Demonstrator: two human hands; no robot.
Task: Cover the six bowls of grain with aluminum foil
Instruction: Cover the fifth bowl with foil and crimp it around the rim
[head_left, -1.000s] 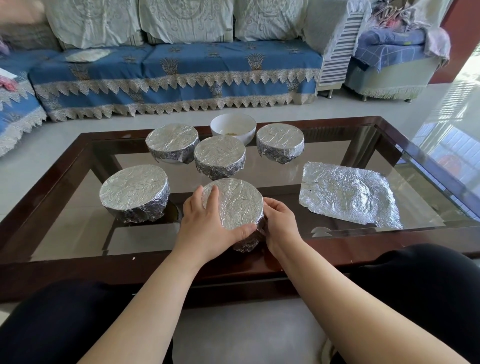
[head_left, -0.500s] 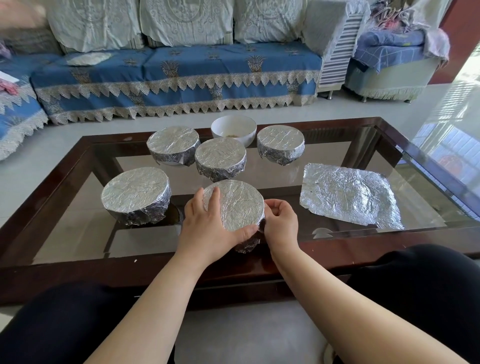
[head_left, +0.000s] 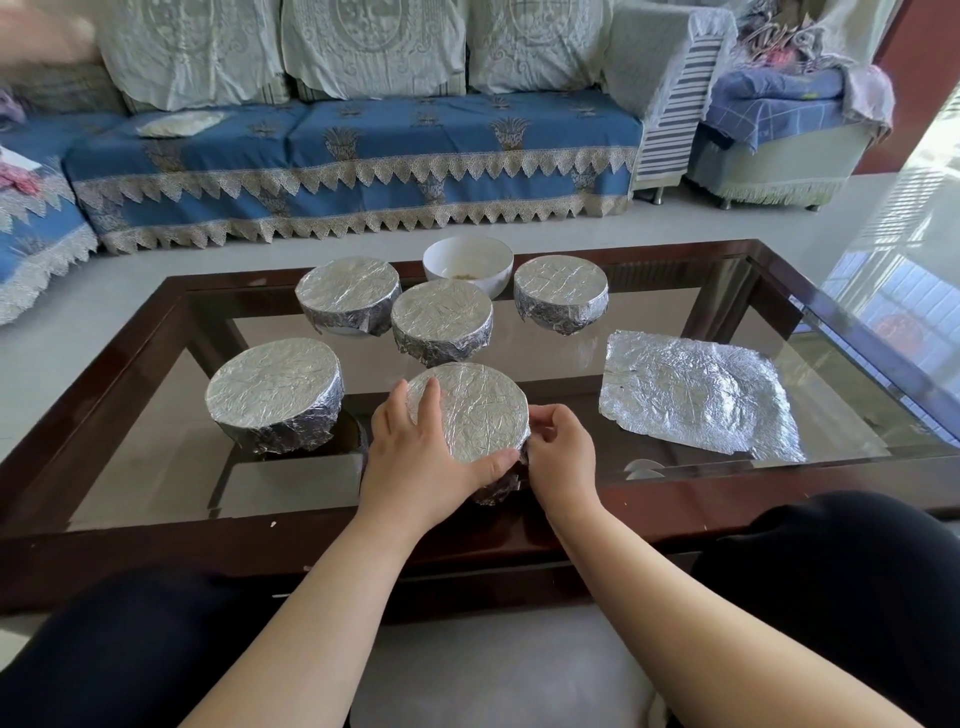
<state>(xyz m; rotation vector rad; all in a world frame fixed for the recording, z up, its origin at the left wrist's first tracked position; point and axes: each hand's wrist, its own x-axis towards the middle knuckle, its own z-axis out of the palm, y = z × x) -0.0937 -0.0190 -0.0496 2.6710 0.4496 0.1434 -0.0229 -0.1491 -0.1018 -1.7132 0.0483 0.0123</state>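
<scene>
At lower centre both hands clasp the foil-covered bowl (head_left: 470, 410), left hand (head_left: 415, 457) curled over its rim; right hand (head_left: 563, 452) pinching its side foil; a spare foil sheet (head_left: 691, 397) lies right.

five foil-covered bowls (head_left: 447, 325), one uncovered white bowl (head_left: 467, 264), loose foil sheet (head_left: 696, 397) right.

Glass table (head_left: 810, 332) with bowls and foil on it

The table has a dark wood frame. On the glass stand five foil-covered bowls: near left (head_left: 275, 400), near middle (head_left: 470, 415), centre (head_left: 441, 319), far left (head_left: 348, 293), far right (head_left: 561, 291). An open white bowl (head_left: 467, 262) stands at the far edge. A loose foil sheet (head_left: 691, 395) lies flat at the right.
</scene>
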